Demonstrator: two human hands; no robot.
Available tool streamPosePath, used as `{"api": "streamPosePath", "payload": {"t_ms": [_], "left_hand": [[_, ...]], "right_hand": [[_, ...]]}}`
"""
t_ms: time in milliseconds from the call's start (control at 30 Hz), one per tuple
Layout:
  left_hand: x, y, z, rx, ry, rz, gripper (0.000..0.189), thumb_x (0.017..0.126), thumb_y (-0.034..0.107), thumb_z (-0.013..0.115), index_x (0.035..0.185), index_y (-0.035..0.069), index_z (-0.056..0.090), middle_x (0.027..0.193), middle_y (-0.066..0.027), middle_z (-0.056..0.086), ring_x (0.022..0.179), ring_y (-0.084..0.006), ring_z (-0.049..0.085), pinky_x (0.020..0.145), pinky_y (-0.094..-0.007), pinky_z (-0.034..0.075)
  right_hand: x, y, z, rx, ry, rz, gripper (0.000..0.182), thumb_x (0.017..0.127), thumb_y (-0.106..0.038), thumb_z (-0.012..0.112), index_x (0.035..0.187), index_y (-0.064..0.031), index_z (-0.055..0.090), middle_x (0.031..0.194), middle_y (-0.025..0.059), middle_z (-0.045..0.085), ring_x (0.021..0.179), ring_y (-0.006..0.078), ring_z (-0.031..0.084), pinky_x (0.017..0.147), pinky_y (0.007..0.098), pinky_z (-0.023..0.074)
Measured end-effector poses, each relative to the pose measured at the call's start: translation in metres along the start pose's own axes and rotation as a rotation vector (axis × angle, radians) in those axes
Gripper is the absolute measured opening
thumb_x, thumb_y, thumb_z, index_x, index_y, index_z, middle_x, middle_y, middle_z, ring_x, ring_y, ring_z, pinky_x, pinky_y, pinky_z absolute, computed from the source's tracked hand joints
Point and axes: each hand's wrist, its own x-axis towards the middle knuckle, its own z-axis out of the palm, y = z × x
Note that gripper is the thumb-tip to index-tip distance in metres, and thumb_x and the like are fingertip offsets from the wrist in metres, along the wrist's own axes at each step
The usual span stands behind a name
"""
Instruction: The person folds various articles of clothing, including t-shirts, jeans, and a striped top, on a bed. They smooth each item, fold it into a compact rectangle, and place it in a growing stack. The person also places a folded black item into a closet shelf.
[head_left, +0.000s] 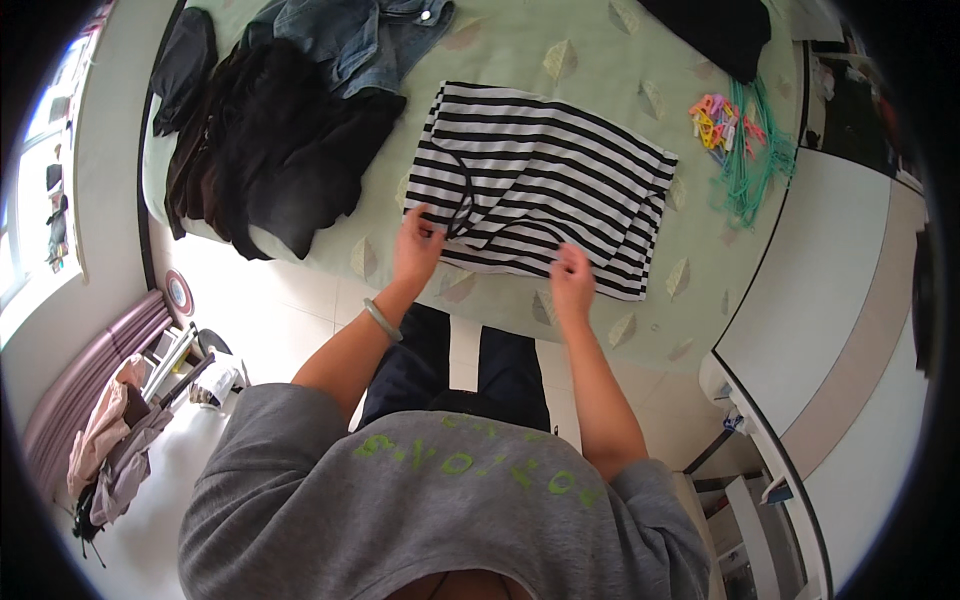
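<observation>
A black-and-white striped garment lies folded into a rough rectangle on the bed, its dark-trimmed neckline curving along the near left part. My left hand, with a pale bangle on the wrist, is at the garment's near left corner. Its fingertips are at the fabric, but whether they pinch it is unclear. Over the near edge, right of the middle, is my right hand. Its fingers are bent and slightly blurred, so a grip on the cloth cannot be made out.
Dark clothes and a blue denim garment are heaped on the bed's left. Colourful clothespins and green netted cord lie at right, below a black cloth. A white cabinet borders the bed's right side.
</observation>
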Motion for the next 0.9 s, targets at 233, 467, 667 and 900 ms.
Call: {"api": "streamPosePath", "payload": {"t_ms": [233, 467, 667, 900], "left_hand": [[0.055, 0.065, 0.001, 0.133, 0.220, 0.367, 0.038, 0.075, 0.004, 0.061, 0.112, 0.005, 0.052, 0.095, -0.0119, 0.057, 0.089, -0.0275, 0.055, 0.077, -0.0372, 0.045], [0.022, 0.146, 0.124, -0.068, -0.463, 0.418, 0.042, 0.077, 0.008, 0.063, 0.118, 0.009, 0.051, 0.101, -0.0097, 0.056, 0.090, -0.0220, 0.057, 0.075, -0.0320, 0.048], [0.000, 0.152, 0.244, -0.220, -0.627, 0.057, 0.093, 0.066, 0.040, 0.075, 0.134, -0.004, 0.030, 0.106, -0.0227, 0.054, 0.093, -0.0251, 0.056, 0.081, -0.0316, 0.046], [0.047, 0.166, 0.127, -0.646, -0.679, -0.308, 0.063, 0.077, 0.020, 0.061, 0.130, -0.004, 0.036, 0.107, -0.0105, 0.055, 0.097, -0.0165, 0.052, 0.081, -0.0265, 0.043]], "right_hand": [[0.036, 0.090, -0.108, -0.335, 0.565, 0.194, 0.061, 0.072, -0.034, 0.071, 0.116, 0.0002, 0.048, 0.114, 0.0168, 0.051, 0.104, 0.0283, 0.051, 0.089, 0.0381, 0.0408], [0.052, 0.143, -0.109, 0.066, 0.194, 0.246, 0.064, 0.068, -0.030, 0.076, 0.116, -0.0006, 0.045, 0.105, 0.0109, 0.055, 0.095, 0.0202, 0.054, 0.084, 0.0321, 0.0428], [0.062, 0.056, -0.097, 0.840, -0.111, 0.400, 0.053, 0.078, -0.006, 0.060, 0.126, -0.0097, 0.039, 0.113, 0.0042, 0.051, 0.100, 0.0150, 0.051, 0.085, 0.0290, 0.0423], [0.072, -0.061, -0.034, 0.762, -0.543, 0.181, 0.066, 0.079, -0.006, 0.056, 0.138, -0.0098, 0.027, 0.122, 0.0089, 0.045, 0.110, 0.0143, 0.046, 0.089, 0.0290, 0.0408]]}}
